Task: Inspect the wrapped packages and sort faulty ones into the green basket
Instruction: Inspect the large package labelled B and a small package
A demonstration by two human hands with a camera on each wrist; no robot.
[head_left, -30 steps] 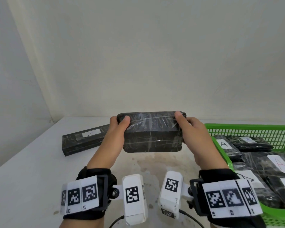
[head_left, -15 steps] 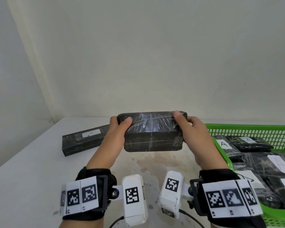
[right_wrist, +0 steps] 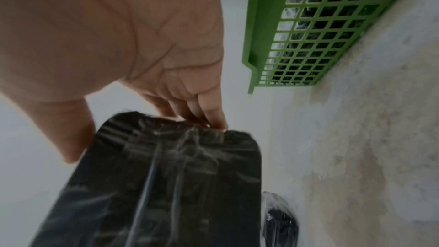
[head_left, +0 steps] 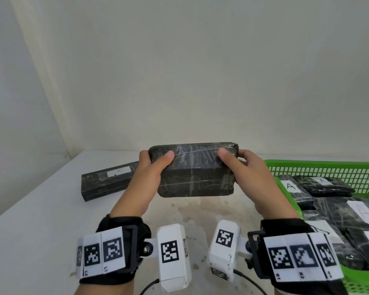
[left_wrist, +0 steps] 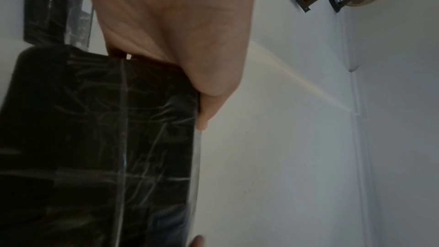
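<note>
A black package wrapped in clear film [head_left: 195, 174] is held up above the white table, between both hands. My left hand [head_left: 151, 167] grips its left end, thumb on the near face. My right hand [head_left: 241, 165] grips its right end the same way. No label shows on the faces toward me. The left wrist view shows the package [left_wrist: 99, 147] with my left hand [left_wrist: 180, 48] on its end. The right wrist view shows the package [right_wrist: 161, 185] with my right hand [right_wrist: 166, 74] and fingertips [right_wrist: 216, 117] at its edge. The green basket [head_left: 320, 169] stands at the right.
A long black wrapped package with a white "A" label [head_left: 107, 180] lies on the table [head_left: 34, 220] behind my left hand. Several labelled black packages [head_left: 349, 211] lie in the basket. The basket's mesh wall [right_wrist: 316, 31] is near my right hand. A wall stands close behind.
The package has tipped slightly, its top face turning toward me; both thumbs have slid a little inward along it. Hands otherwise stay in place.
</note>
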